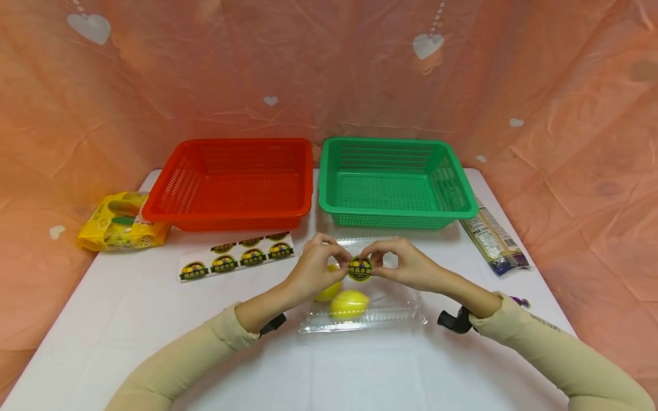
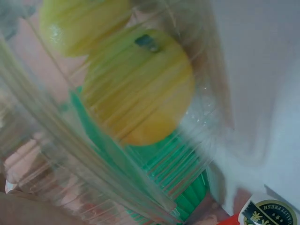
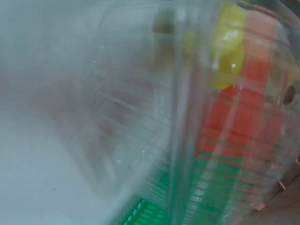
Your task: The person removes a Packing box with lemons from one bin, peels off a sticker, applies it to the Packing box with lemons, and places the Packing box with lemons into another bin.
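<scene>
Well, round sticker [image 1: 360, 269] between both hands [image 1: 315, 269] [image 1: 409, 265].

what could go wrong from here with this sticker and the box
The sticker, pinched by the left hand and right hand, could crease if they pull unevenly. Held over the clear box, it might catch the plastic crooked. Pressing hard could dent the box, and the yellow fruits inside might roll.

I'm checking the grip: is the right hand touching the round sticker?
Touching: the head view shows the right hand with its fingertips on the edge of the sticker.
</scene>
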Motion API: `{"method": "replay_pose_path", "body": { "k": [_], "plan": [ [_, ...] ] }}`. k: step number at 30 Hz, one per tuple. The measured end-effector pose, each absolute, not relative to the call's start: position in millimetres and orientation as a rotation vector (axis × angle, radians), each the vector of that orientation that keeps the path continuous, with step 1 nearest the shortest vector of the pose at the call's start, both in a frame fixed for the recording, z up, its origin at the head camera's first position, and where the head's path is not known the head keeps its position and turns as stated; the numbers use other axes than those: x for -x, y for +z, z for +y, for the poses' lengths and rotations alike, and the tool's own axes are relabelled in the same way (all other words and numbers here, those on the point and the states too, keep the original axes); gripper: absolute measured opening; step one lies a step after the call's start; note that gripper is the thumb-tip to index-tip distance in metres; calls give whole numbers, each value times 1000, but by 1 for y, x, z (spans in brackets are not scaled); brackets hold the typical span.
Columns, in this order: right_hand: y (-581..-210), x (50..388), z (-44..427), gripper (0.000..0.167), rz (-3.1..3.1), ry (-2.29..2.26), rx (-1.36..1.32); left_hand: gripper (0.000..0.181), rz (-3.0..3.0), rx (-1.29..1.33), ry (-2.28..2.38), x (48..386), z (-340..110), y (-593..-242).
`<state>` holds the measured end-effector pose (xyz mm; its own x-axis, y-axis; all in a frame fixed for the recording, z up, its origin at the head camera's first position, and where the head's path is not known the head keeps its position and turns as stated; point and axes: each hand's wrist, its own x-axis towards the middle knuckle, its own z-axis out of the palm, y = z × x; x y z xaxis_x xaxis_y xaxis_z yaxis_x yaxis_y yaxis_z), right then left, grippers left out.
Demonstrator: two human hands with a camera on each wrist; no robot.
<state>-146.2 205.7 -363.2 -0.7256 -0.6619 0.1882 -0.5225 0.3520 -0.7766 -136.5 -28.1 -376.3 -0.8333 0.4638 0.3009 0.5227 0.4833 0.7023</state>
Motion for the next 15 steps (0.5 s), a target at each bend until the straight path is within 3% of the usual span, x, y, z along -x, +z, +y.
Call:
{"method": "replay_pose_path", "body": {
  "k": [15],
  "plan": [
    [-371, 148, 205, 27, 2469, -1342, 1153, 14, -2703, 843, -1383, 140, -30, -377]
  ]
}}
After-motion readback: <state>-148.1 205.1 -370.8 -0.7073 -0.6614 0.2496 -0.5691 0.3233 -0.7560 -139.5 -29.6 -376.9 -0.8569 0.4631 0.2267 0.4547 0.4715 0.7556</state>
